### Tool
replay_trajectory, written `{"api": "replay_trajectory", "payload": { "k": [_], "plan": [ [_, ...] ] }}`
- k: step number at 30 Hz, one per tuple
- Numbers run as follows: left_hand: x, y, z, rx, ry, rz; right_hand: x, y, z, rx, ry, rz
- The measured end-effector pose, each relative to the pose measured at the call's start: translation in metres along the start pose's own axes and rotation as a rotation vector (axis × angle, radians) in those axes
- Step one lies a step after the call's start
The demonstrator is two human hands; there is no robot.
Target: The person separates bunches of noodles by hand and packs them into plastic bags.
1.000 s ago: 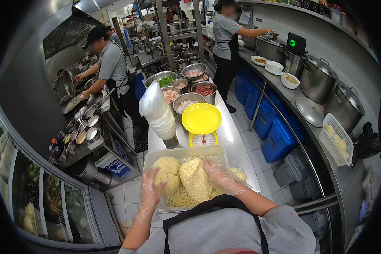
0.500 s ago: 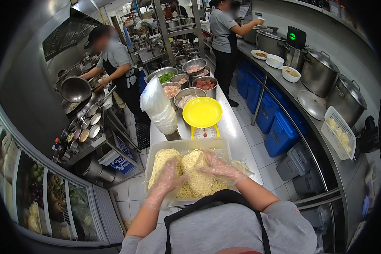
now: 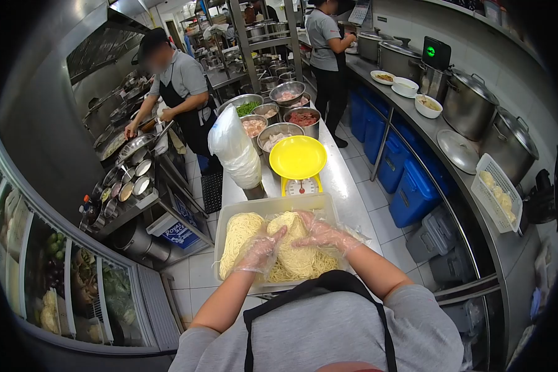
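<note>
A translucent plastic tub (image 3: 220, 248) holds pale yellow noodles right in front of me. My left hand (image 3: 262, 249), in a clear plastic glove, presses the left side of the middle mound of noodles (image 3: 293, 255). On the mound's other side is my right hand (image 3: 322, 235), gloved alike, its fingers curved around the upper right part. Between them the two hands cup this mound. Another noodle heap (image 3: 239, 239) fills the tub's left end, and loose strands lie along the front. Some of the left fingers are hidden behind the hand and the noodles.
Past the tub stand a yellow-pan scale (image 3: 298, 158), a stack of plastic bags (image 3: 234, 149) and several steel bowls of meat and greens (image 3: 248, 108). A co-worker (image 3: 183, 87) is at the stove on the left; another person (image 3: 326, 53) stands by the right counter (image 3: 443, 121).
My left hand has moved right and closed in against the middle mound, uncovering the left heap. The right hand stays on the mound. At the stove, the co-worker's wok has been lowered.
</note>
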State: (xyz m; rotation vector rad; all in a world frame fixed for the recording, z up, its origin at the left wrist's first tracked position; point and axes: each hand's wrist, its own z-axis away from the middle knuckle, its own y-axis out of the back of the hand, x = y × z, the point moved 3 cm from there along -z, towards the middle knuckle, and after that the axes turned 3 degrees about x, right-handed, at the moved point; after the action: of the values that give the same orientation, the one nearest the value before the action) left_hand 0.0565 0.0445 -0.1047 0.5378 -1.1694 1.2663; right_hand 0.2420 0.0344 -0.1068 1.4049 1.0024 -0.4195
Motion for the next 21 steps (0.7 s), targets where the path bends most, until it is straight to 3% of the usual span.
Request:
{"api": "replay_trajectory", "payload": {
  "k": [2,4,10,13,15,18,21],
  "plan": [
    [-0.005,0.005,-0.001,-0.049,0.015,0.039,-0.002,0.004,0.001,-0.036,0.015,-0.096],
    [0.003,-0.002,0.015,-0.105,0.248,0.060,-0.016,0.011,0.002,-0.077,0.029,-0.195],
    [0.001,-0.011,0.019,-0.152,0.020,0.342,-0.028,0.015,0.001,-0.192,-0.065,-0.275],
    [0.009,-0.016,0.018,-0.120,0.085,0.527,-0.015,0.016,-0.004,-0.104,0.004,-0.186],
    [0.015,-0.016,0.024,-0.144,0.065,0.484,-0.009,0.013,-0.004,-0.089,0.060,-0.349],
    [0.006,-0.009,0.028,-0.137,-0.032,0.340,0.000,0.007,-0.007,-0.063,0.139,-0.232],
    [0.001,-0.001,0.017,-0.119,-0.093,0.150,0.005,0.006,-0.006,-0.048,0.037,-0.213]
  ]
}}
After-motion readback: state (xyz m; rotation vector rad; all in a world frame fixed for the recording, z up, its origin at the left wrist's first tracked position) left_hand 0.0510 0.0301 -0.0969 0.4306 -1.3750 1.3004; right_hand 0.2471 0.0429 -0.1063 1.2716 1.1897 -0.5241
